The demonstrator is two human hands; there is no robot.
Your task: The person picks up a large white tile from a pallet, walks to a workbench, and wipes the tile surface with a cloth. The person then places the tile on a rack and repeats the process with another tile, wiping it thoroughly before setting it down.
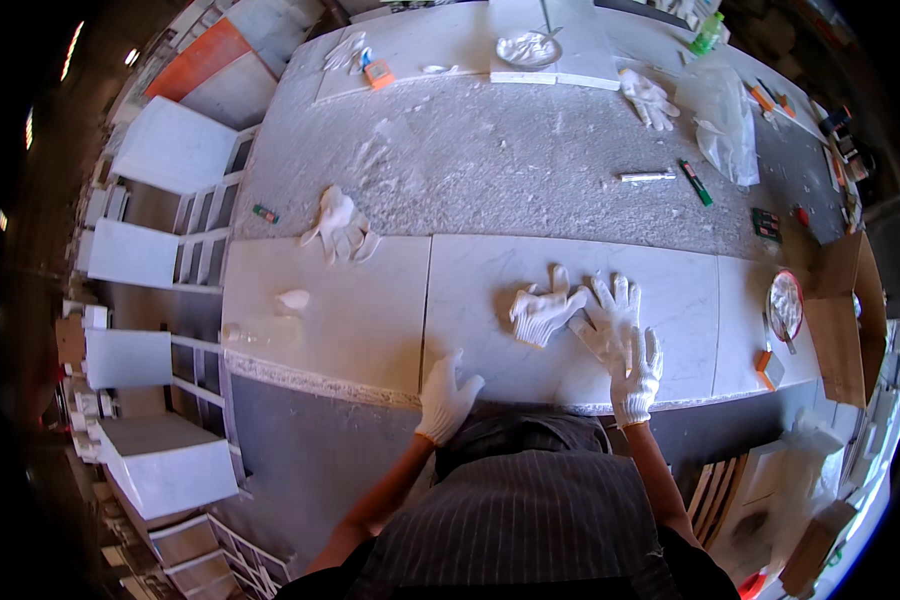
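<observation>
White knitted gloves cover both my hands. My left hand rests at the front edge of a pale marble-look slab, thumb and fingers apart, with nothing in it. Farther right, my right hand reaches over the same edge with its fingers stretched out. Its fingertips overlap the lower side of a loose white glove lying flat; whether they press on it I cannot tell. Just left of that lies a second, crumpled white glove.
Another glove lies across the left slab's back edge, near a clear bottle. At right are a bowl of white paste, an orange-handled scraper and a cardboard box. Beyond stand a plastic bag and a paste pan.
</observation>
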